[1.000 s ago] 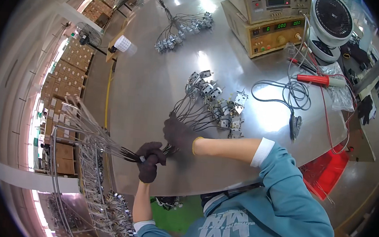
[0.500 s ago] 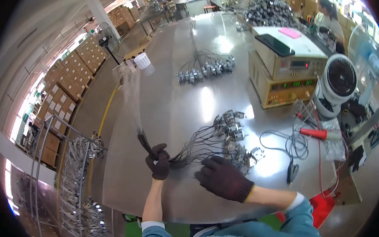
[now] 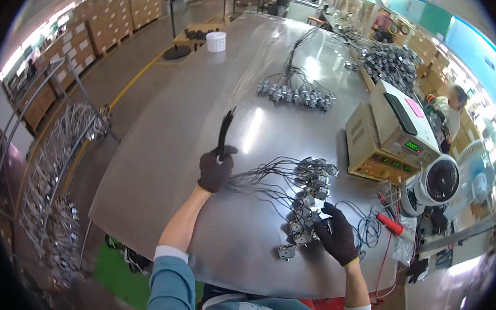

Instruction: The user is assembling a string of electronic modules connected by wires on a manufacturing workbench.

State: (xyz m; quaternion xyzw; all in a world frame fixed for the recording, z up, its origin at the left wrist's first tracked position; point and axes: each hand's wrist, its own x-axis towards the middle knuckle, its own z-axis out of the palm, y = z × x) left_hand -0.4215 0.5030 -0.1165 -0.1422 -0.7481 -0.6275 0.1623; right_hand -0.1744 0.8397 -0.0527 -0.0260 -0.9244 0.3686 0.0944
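My left hand (image 3: 216,169), in a dark knit glove, is closed round a bundle of black wires (image 3: 225,132). The wires' free ends stick up past the fist, while the rest fan out rightward to a cluster of small silvery metal parts (image 3: 314,184) on the metal table. At the lower right of that cluster is my right hand (image 3: 338,235), gloved alike. Its thumb and fingers curl round one of the small metal parts, mostly hidden by the glove. A few parts lie close to its left, one (image 3: 286,251) nearest the table's front.
A second cluster of wired metal parts (image 3: 297,95) lies farther back, near a white basket (image 3: 216,41). To the right stand stacked test instruments (image 3: 382,137), a small fan (image 3: 436,181) and a red-handled tool (image 3: 389,223) among cables. A rack of parts stands left; a person sits at far right.
The view has turned. My left hand has lifted the wire bundle, whose ends now point up. My right hand has moved from above the wires to the right side of the metal parts.
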